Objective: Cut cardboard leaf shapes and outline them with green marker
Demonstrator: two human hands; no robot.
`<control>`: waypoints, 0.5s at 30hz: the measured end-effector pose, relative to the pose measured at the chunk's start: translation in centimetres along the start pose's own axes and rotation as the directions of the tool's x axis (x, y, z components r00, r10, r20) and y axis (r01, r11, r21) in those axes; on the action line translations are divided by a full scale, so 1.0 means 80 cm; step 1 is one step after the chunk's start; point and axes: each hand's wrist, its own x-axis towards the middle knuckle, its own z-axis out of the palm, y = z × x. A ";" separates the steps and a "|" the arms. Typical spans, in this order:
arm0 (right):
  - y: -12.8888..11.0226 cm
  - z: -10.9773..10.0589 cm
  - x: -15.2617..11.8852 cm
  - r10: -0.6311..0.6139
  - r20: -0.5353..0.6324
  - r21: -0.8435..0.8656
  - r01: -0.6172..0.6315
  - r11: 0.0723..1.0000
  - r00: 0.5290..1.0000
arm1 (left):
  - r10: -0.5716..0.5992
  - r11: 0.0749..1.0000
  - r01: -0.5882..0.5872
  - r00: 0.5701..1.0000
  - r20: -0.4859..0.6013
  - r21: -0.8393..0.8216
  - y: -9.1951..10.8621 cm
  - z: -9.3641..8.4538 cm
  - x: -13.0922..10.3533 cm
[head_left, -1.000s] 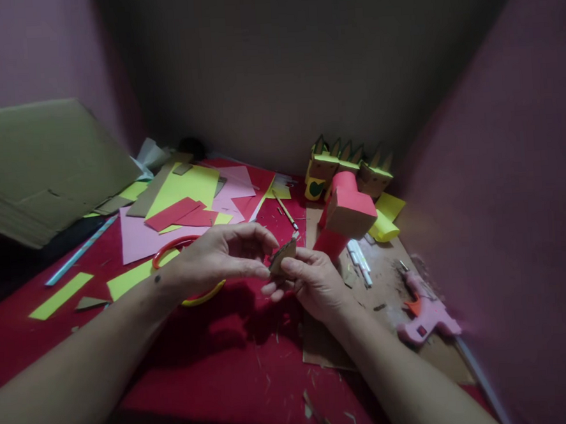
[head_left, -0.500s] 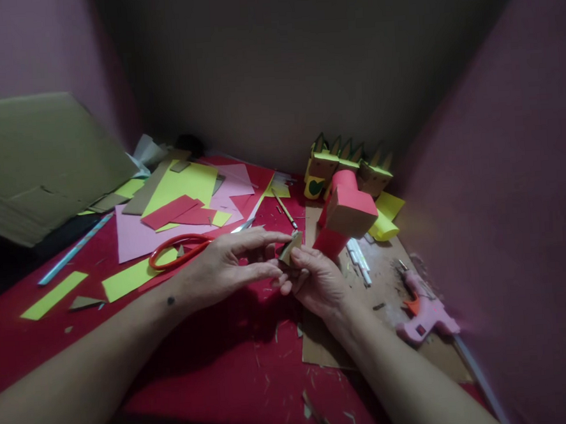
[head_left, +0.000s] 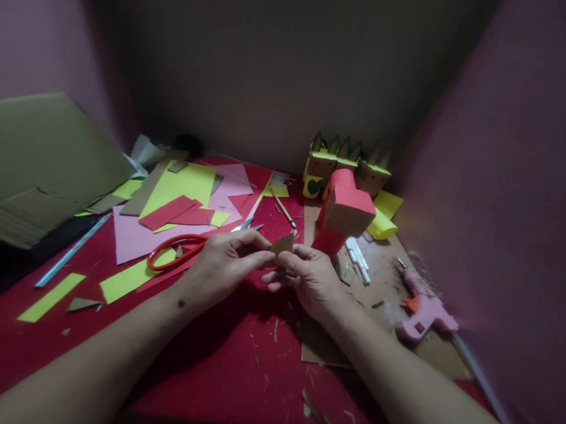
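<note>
A small cardboard piece (head_left: 283, 244) is pinched between both hands over the red cloth. My left hand (head_left: 228, 257) grips its left edge between thumb and index finger. From the right, my right hand (head_left: 310, 277) holds the lower part with its thumb on the face and the other fingers curled beneath. Just beyond my right hand stands a red and cardboard block figure (head_left: 349, 211). Red-handled scissors (head_left: 176, 239) lie behind my left wrist, and a pencil (head_left: 283, 209) rests beyond the fingertips.
Yellow, pink (head_left: 135, 234) and red paper pieces cover the left back. A large cardboard sheet (head_left: 35, 163) leans at far left. Yellow figures with spikes (head_left: 323, 165) stand behind the block figure. A pink glue gun (head_left: 428, 312) and white glue sticks (head_left: 357, 258) lie at right.
The fingers of my left hand have closed on the cardboard piece, which has moved slightly left and turned its flat face toward me. My right hand still holds it.
</note>
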 end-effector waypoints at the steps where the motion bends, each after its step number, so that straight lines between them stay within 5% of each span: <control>1: 0.000 0.000 0.000 -0.007 -0.005 -0.003 0.007 1.000 1.000 | -0.029 1.000 0.029 1.000 -0.004 0.001 0.003 0.000 0.000; 9: -0.001 -0.002 0.001 -0.052 -0.065 -0.012 0.051 0.999 0.997 | -0.099 0.995 0.101 0.989 -0.111 0.008 -0.001 -0.010 0.006; 15: 0.000 0.000 -0.001 -0.051 -0.120 -0.029 0.047 0.998 0.992 | 0.147 0.957 -0.075 0.957 -0.249 0.279 -0.012 -0.007 0.000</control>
